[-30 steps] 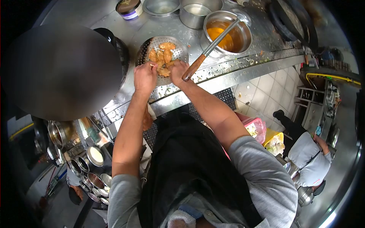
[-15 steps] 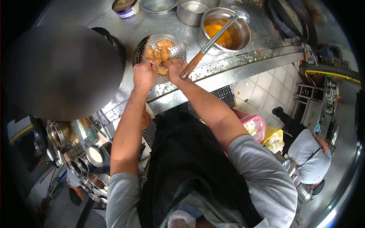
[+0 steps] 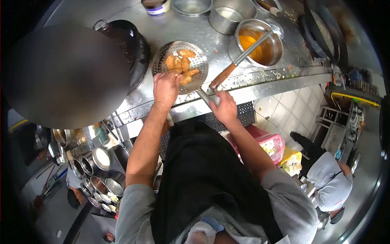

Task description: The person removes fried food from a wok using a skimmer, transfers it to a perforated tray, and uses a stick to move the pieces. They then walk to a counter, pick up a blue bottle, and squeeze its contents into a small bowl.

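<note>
Several golden-brown fried pieces that look like chicken wings (image 3: 185, 64) lie in a round perforated metal skimmer (image 3: 199, 55) on the steel counter. Over the near left part of the skimmer, my left hand (image 3: 165, 89) has its fingers pinched together at one of the pieces. The fingertips partly hide that piece. My right hand (image 3: 225, 108) is at the counter's front edge, fingers curled round the skimmer's metal handle (image 3: 205, 96). Just beyond it, a ladle with a wooden handle (image 3: 222, 77) leans across a steel pot of orange-brown liquid (image 3: 260, 51).
A dark wok (image 3: 140, 61) stands at the left, partly behind a blurred round area. Steel bowls (image 3: 222, 26) and a labelled tub (image 3: 156, 7) line the back. Pink and yellow bags (image 3: 271, 147) sit on the floor right of me. A co-worker (image 3: 331, 179) is at the far right.
My right hand has left the fried pieces and moved right and toward me onto the skimmer's handle. My left hand stays at the pieces. The whole view has shifted, with the counter appearing further right.
</note>
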{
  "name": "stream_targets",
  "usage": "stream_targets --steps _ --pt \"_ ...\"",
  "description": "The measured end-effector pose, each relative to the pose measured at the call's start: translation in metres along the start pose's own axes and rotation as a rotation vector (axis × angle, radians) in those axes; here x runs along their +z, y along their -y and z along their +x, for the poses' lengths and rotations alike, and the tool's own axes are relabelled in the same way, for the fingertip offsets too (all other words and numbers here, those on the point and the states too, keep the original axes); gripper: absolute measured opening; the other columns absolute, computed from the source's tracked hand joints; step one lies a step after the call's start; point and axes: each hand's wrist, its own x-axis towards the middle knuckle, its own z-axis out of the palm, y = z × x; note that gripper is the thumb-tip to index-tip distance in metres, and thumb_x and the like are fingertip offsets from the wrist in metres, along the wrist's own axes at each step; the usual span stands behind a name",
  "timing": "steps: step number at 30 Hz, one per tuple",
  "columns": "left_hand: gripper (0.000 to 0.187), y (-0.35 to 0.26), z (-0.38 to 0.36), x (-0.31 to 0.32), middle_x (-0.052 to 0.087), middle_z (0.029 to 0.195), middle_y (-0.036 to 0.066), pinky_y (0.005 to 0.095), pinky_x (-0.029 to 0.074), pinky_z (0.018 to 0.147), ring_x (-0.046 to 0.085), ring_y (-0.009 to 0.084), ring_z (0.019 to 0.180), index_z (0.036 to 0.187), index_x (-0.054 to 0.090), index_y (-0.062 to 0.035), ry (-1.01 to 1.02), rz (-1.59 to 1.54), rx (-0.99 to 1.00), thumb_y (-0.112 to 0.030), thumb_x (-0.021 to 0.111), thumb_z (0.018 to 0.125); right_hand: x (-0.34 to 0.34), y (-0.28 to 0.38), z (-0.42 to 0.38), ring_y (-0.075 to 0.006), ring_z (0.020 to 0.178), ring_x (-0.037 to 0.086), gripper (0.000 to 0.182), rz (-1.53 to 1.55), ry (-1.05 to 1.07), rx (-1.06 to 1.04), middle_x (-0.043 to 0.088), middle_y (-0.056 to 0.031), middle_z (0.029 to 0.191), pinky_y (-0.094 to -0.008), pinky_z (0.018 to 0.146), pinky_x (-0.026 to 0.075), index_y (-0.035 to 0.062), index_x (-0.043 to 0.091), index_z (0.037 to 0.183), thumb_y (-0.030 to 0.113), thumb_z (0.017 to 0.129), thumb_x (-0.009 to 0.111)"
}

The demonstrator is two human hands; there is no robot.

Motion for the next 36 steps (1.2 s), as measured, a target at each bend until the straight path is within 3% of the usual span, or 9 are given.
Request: stream_targets --steps 1,3,5,7,9,12,15,22,36 --pt "0.011 -0.006 0.008 -0.010 0.066 0.073 0.011 0.0433 0.044 0.081 0.064 0.0312 0.073 0.081 0.065 -0.0068 -0.042 -0.022 0.028 -0.016 0.070 0.085 0.002 -0.012 -0.011 -0.0343 0.086 0.064 0.026 0.007 0.001 -0.011 0.065 -0.0167 0.084 -0.0453 0.079 0.050 0.0004 0.063 0.092 0.017 0.077 0.075" --pt "0.010 -0.010 0.021 -0.029 0.066 0.073 0.012 0.0425 0.046 0.079 0.064 0.0315 0.073 0.082 0.065 -0.0063 -0.023 -0.019 -0.015 -0.015 0.069 0.085 0.013 -0.044 -0.033 -0.0285 0.082 0.068 0.045 0.124 0.487 0.244 0.068 -0.0187 0.091 -0.0398 0.074 0.054 -0.0060 0.059 0.108 0.026 0.081 0.077" --pt "0.010 -0.010 0.029 -0.048 0.066 0.073 0.012 0.0416 0.047 0.077 0.064 0.0318 0.072 0.082 0.065 -0.0059 -0.022 -0.005 -0.056 -0.014 0.069 0.086 0.003 -0.054 -0.028 -0.0213 0.072 0.069 0.056 0.640 0.753 0.556 0.068 -0.0190 0.095 -0.0339 0.066 0.055 -0.0103 0.057 0.113 0.032 0.083 0.078" --pt "0.009 -0.012 0.025 -0.067 0.067 0.073 0.013 0.0368 0.051 0.071 0.067 0.0271 0.073 0.085 0.066 -0.0035 -0.125 -0.314 -0.303 -0.012 0.070 0.087 0.006 -0.055 -0.037 -0.0153 0.064 0.064 0.027 0.855 0.515 0.709 0.063 -0.0084 0.078 -0.0272 0.055 0.052 -0.0031 0.056 0.097 0.019 0.090 0.071" --pt "0.006 -0.002 0.010 -0.087 0.071 0.083 0.007 0.0264 0.053 0.073 0.067 0.0131 0.079 0.093 0.066 -0.0008 -0.314 -0.776 -0.462 -0.007 0.065 0.093 0.034 -0.096 -0.052 -0.0129 0.062 0.064 0.019 1.031 0.274 0.690 0.064 -0.0091 0.077 -0.0248 0.051 0.049 -0.0011 0.057 0.091 0.013 0.087 0.070" --pt "0.011 0.029 -0.021 -0.157 0.071 0.089 0.010 0.0260 0.053 0.078 0.067 0.0138 0.082 0.102 0.065 -0.0005 -0.511 -0.662 -0.553 -0.010 0.061 0.097 0.008 -0.061 -0.046 -0.0140 0.061 0.064 0.007 1.071 0.075 0.808 0.064 -0.0075 0.078 -0.0255 0.054 0.054 0.0010 0.058 0.088 0.004 0.089 0.064" --pt "0.014 0.102 -0.063 -0.202 0.071 0.088 0.012 0.0282 0.053 0.077 0.067 0.0163 0.078 0.103 0.063 0.0007 -0.809 -0.729 -0.616 -0.012 0.061 0.096 0.006 -0.062 -0.043 -0.0147 0.061 0.064 0.005 1.101 0.065 0.758 0.065 -0.0079 0.079 -0.0270 0.056 0.056 0.0007 0.059 0.090 0.005 0.092 0.063" --pt "0.014 0.287 -0.159 -0.202 0.071 0.090 0.011 0.0243 0.057 0.068 0.066 0.0140 0.071 0.102 0.062 0.0006 -1.022 -1.078 -1.015 -0.012 0.057 0.099 -0.013 -0.072 -0.047 -0.0121 0.058 0.061 0.012 0.958 0.062 0.802 0.063 -0.0044 0.075 -0.0262 0.049 0.053 0.0080 0.057 0.087 0.015 0.094 0.064" --pt "0.016 0.297 -0.198 -0.236 0.070 0.086 0.011 0.0250 0.054 0.068 0.065 0.0139 0.073 0.101 0.064 0.0028 -1.032 -0.696 -0.882 -0.013 0.061 0.097 -0.027 -0.092 -0.083 -0.0101 0.059 0.055 0.010 0.836 0.040 0.831 0.057 0.0011 0.072 -0.0250 0.050 0.044 0.0130 0.053 0.091 0.018 0.093 0.061"
